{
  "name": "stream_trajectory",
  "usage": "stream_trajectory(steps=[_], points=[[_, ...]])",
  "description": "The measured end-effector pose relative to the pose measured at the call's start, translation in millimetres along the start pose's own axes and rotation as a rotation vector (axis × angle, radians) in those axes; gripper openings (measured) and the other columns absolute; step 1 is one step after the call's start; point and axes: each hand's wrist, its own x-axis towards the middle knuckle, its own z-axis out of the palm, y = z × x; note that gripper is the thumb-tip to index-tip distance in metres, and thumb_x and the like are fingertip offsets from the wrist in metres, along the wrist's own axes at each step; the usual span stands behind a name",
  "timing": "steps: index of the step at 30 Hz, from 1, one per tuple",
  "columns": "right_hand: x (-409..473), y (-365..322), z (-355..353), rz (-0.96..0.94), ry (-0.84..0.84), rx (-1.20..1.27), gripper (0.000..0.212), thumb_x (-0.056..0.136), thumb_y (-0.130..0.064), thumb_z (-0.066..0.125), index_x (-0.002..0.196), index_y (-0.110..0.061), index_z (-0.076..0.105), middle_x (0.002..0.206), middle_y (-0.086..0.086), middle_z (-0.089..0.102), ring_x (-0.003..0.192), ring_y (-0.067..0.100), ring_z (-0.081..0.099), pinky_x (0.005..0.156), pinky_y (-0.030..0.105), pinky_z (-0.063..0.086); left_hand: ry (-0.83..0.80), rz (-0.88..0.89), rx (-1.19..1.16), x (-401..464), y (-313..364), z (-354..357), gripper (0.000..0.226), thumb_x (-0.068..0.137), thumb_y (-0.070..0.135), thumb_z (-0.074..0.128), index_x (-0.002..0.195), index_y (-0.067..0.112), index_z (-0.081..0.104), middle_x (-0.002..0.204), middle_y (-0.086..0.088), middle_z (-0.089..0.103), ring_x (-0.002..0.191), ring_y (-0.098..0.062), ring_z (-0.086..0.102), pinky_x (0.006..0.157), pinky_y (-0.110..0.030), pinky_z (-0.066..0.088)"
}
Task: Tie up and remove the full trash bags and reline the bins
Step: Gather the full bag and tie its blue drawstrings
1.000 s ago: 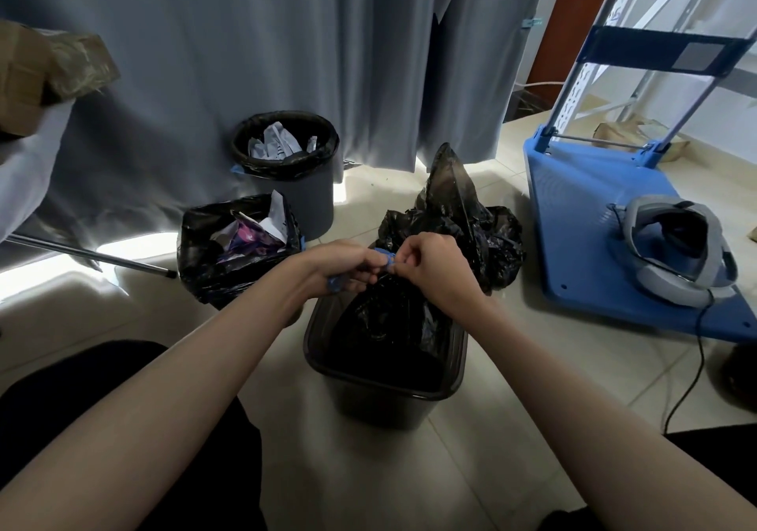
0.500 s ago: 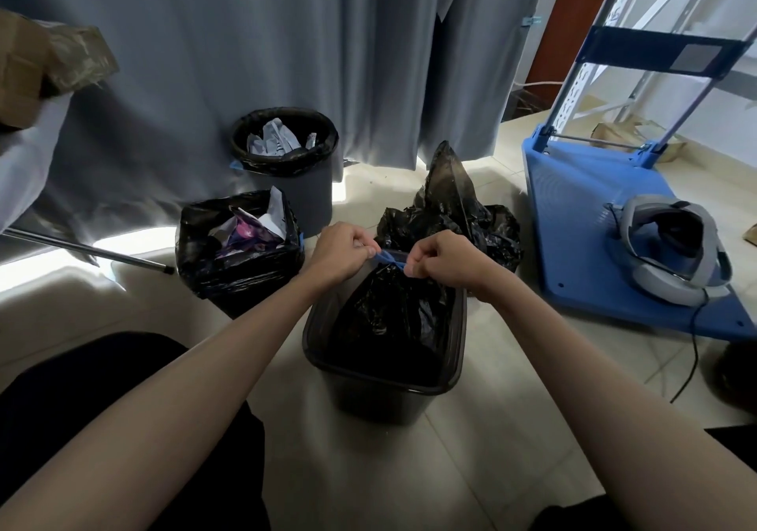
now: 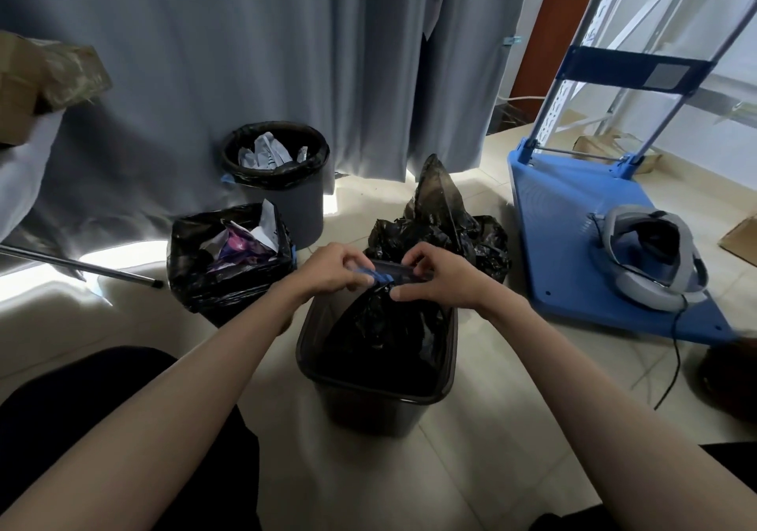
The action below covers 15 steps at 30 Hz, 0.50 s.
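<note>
A dark square bin (image 3: pixel 370 393) stands on the floor in front of me with a black trash bag (image 3: pixel 381 325) inside, its mouth gathered at the far rim. My left hand (image 3: pixel 334 270) and my right hand (image 3: pixel 440 278) both pinch the bag's blue drawstring (image 3: pixel 375 274), stretched short between them above the bin. Just behind lies a tied black bag (image 3: pixel 440 223) on the floor. To the left sit a square bin lined in black (image 3: pixel 227 260) and a round grey bin (image 3: pixel 280 174), both holding crumpled paper.
Grey curtains (image 3: pixel 245 59) hang behind the bins. A blue platform trolley (image 3: pixel 573 227) with a grey headset (image 3: pixel 651 260) and its cable is on the right. A metal pole (image 3: pixel 82 264) lies at the left, cardboard boxes (image 3: pixel 37 83) above it. My dark-clothed knees frame the bottom.
My hands drew apart on the blue drawstring, then came closer again over the bin's far rim, fingers reworking the string. The bag's gathered mouth stays at the rim.
</note>
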Motion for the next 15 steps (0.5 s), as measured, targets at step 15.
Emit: stream_trajectory(steps=[15], points=[[-11,-8,30,0.081,0.179,-0.275,0.012,0.085,-0.017,0.064,0.085,-0.026,0.072,0.094,0.004,0.07,0.09,0.027,0.066,0.078,0.035,0.054,-0.143,0.115,0.235,-24,20,19,0.032,0.069,0.031,0.085,0.096,0.022,0.071,0.075,0.01,0.062,0.065,-0.002,0.053,0.056,-0.014,0.036]])
